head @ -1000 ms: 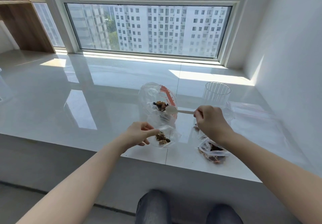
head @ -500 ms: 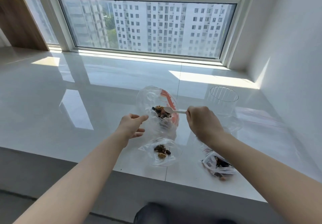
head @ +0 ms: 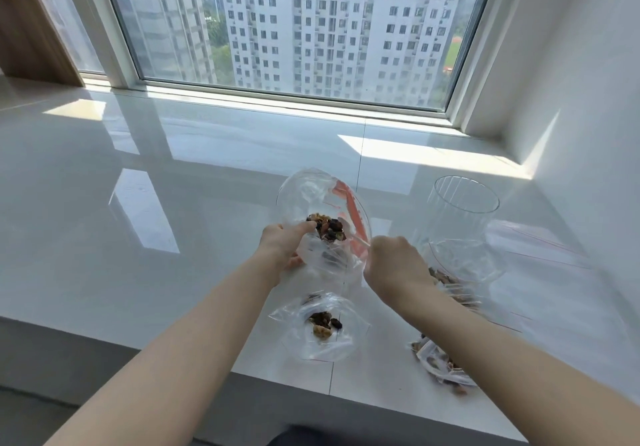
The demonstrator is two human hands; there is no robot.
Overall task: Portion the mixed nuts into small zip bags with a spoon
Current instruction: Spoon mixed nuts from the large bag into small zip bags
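Two hands work at the large clear supply bag [head: 322, 217], which stands open-mouthed on the white counter [head: 173, 237], its red zip strip on the right side. Mixed nuts [head: 327, 229] sit in a heap inside it.

Left hand [head: 285, 246]: fingers curled onto the bag's near-left wall, gripping the plastic beside the nuts and steadying it.

Right hand [head: 393, 263]: fingers curled round the handle of the spoon [head: 356, 240]; only a short pale length of the handle shows, angled into the bag. Bowl hidden, so cannot tell whether it is loaded.

Small zip bag [head: 322, 327]: lies flat near the counter edge, just in front of the supply bag, with a small portion of nuts inside. Filled small bags [head: 440, 359] lie to the right, partly behind the right forearm. A ribbed clear cup [head: 462, 210] stands beyond them.

Step in hand (judged): scooping a spoonful from the supply. Next move calls for lifting the spoon level, clearing the bag's rim, then tipping into the small bag, whose mouth probably needs holding open.
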